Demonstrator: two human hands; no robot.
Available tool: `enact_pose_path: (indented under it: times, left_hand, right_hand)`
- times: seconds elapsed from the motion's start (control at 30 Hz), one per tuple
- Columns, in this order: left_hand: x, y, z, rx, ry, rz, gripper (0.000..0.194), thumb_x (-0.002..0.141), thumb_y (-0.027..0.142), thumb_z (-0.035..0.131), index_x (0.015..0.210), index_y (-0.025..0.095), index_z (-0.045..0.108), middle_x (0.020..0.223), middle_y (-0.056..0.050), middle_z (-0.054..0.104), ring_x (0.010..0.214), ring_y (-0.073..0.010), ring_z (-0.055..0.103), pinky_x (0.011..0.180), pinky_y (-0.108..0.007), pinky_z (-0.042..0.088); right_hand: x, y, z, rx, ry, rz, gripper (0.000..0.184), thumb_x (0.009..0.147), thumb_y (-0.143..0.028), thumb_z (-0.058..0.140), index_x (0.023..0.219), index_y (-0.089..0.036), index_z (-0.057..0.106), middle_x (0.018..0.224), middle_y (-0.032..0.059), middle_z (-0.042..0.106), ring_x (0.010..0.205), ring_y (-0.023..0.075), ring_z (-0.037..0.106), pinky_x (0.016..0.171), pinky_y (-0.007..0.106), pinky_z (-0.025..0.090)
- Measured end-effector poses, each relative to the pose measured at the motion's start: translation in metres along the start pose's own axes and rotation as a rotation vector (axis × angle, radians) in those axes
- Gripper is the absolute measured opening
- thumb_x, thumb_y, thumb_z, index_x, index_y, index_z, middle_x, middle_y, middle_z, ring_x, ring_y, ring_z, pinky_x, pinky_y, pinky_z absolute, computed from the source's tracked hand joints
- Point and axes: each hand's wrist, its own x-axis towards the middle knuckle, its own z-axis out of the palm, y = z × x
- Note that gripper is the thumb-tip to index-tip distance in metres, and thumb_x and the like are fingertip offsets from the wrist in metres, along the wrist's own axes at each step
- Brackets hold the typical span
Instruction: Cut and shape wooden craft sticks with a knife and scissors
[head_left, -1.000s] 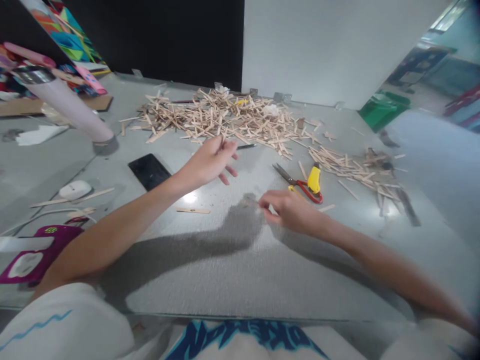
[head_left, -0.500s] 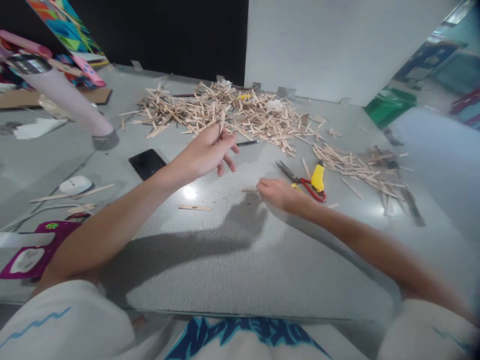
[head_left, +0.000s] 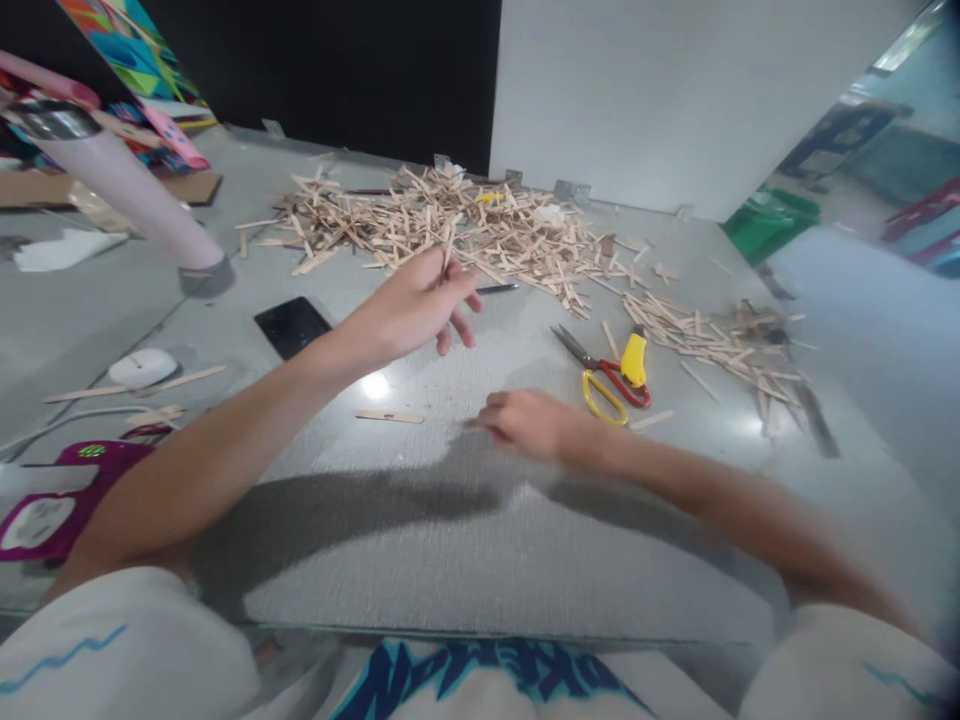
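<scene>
Between thumb and forefinger, my left hand (head_left: 427, 300) pinches a thin wooden stick (head_left: 448, 245) that points up in front of the pile; its other fingers hang loose. My right hand (head_left: 529, 425) is low over the table, fingers closed and blurred, with the tip of a small wooden stick (head_left: 474, 426) poking out at its left. To the left of that hand, a single wooden stick (head_left: 389, 416) with a dark mark at its middle lies flat. Scissors (head_left: 601, 370) with one red and one yellow handle rest behind my right hand, beside a yellow-handled tool (head_left: 634, 358).
A large pile of wooden sticks (head_left: 420, 215) spreads along the back, with a smaller heap (head_left: 690, 335) at right. A black phone (head_left: 291, 327), a white mouse (head_left: 142, 368) and a pink tumbler (head_left: 139, 190) stand or lie at left. A pen (head_left: 498, 289) lies before the pile.
My right hand has moved left and toward me with its stick, uncovering the scissors' yellow handle. My left hand has stayed nearly in place, still pinching its stick.
</scene>
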Motion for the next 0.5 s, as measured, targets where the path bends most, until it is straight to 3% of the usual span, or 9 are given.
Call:
enact_pose_path:
  times: [0.07,0.13,0.23,0.37,0.43,0.5]
  left_hand:
    - [0.000,0.001,0.001,-0.047,0.030,-0.016,0.026,0.115,0.029,0.052,0.093,0.024,0.039,0.100,-0.008,0.072,0.065,-0.0178,0.076,0.046,-0.025,0.044]
    - [0.000,0.002,0.001,-0.088,0.065,-0.045,0.025,0.114,0.027,0.054,0.095,0.024,0.038,0.097,-0.007,0.073,0.062,-0.0185,0.075,0.047,-0.025,0.043]
    - [0.000,0.003,0.002,-0.114,0.073,-0.062,0.023,0.113,0.025,0.054,0.096,0.025,0.038,0.096,-0.007,0.073,0.061,-0.0191,0.076,0.048,-0.025,0.044]
    - [-0.001,0.004,0.002,-0.134,0.065,-0.049,0.023,0.111,0.021,0.055,0.097,0.026,0.038,0.092,-0.003,0.072,0.058,-0.0164,0.073,0.045,-0.025,0.044]
    - [-0.002,0.005,0.002,-0.144,0.061,-0.042,0.024,0.110,0.021,0.057,0.097,0.026,0.037,0.090,-0.001,0.072,0.058,-0.0142,0.072,0.044,-0.023,0.044]
    - [-0.002,0.005,0.003,-0.154,0.055,-0.036,0.025,0.111,0.021,0.057,0.097,0.026,0.037,0.089,0.000,0.072,0.058,-0.0132,0.072,0.044,-0.022,0.044]
  right_hand:
    - [0.007,-0.015,0.008,0.020,-0.013,-0.017,0.017,0.104,-0.009,0.061,0.098,-0.019,0.074,0.103,0.0053,0.078,0.077,0.0167,0.064,0.070,0.029,0.041]
    - [0.023,-0.008,0.009,0.026,0.010,0.019,0.024,0.107,-0.007,0.053,0.103,-0.017,0.074,0.110,0.0087,0.077,0.080,0.0172,0.065,0.073,0.030,0.043]
    - [0.051,0.033,-0.003,0.009,0.072,0.145,0.027,0.106,-0.007,0.049,0.104,-0.013,0.075,0.112,0.0149,0.076,0.093,0.0221,0.067,0.081,0.032,0.044]
    - [0.073,0.085,-0.026,-0.026,0.125,0.312,0.030,0.101,-0.004,0.046,0.104,-0.010,0.075,0.103,0.0174,0.076,0.088,0.0245,0.063,0.079,0.036,0.042]
    - [0.073,0.087,-0.029,-0.029,0.136,0.326,0.030,0.101,-0.005,0.046,0.104,-0.011,0.074,0.099,0.0152,0.076,0.086,0.0236,0.062,0.078,0.035,0.042]
    - [0.072,0.068,-0.024,-0.023,0.136,0.281,0.028,0.104,-0.008,0.046,0.108,-0.012,0.074,0.103,0.0145,0.076,0.090,0.0231,0.063,0.079,0.034,0.043]
